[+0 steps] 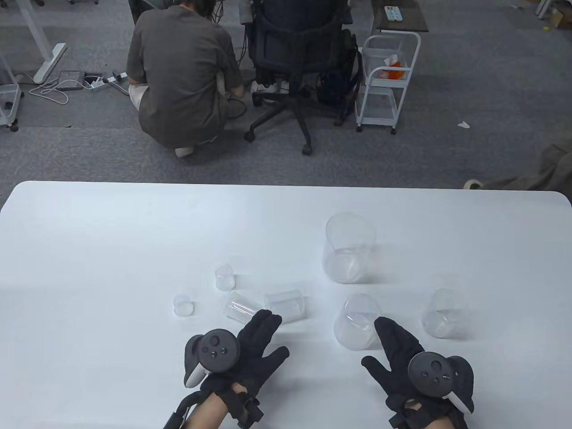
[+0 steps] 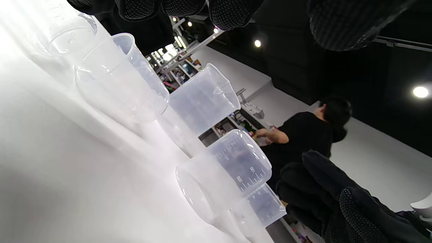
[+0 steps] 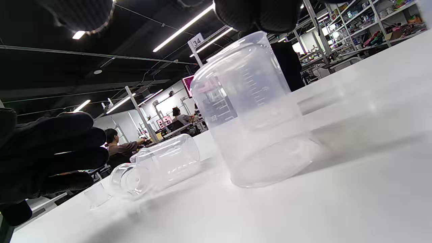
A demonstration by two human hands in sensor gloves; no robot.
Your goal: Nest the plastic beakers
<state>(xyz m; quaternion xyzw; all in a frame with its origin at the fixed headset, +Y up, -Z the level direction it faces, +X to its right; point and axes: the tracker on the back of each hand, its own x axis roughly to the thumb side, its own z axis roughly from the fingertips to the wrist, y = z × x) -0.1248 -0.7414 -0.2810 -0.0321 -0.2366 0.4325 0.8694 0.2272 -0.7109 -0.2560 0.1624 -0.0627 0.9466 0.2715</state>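
Note:
Several clear plastic beakers stand or lie apart on the white table (image 1: 111,232). The largest beaker (image 1: 348,248) stands upright at the back. A medium beaker (image 1: 357,321) stands in front of it and fills the right wrist view (image 3: 249,111). Another beaker (image 1: 444,313) stands to its right. Two beakers (image 1: 239,306) (image 1: 286,304) lie on their sides, and two small ones (image 1: 224,277) (image 1: 183,304) stand to the left. My left hand (image 1: 275,335) is open, its fingertips close to the lying beakers. My right hand (image 1: 375,344) is open, its fingertips at the medium beaker's near side. Neither hand holds anything.
Beyond the table's far edge a person (image 1: 183,80) crouches on the grey carpet beside an office chair (image 1: 299,67) and a white cart (image 1: 389,80). In the left wrist view my right hand (image 2: 337,202) shows beside the marked medium beaker (image 2: 229,168).

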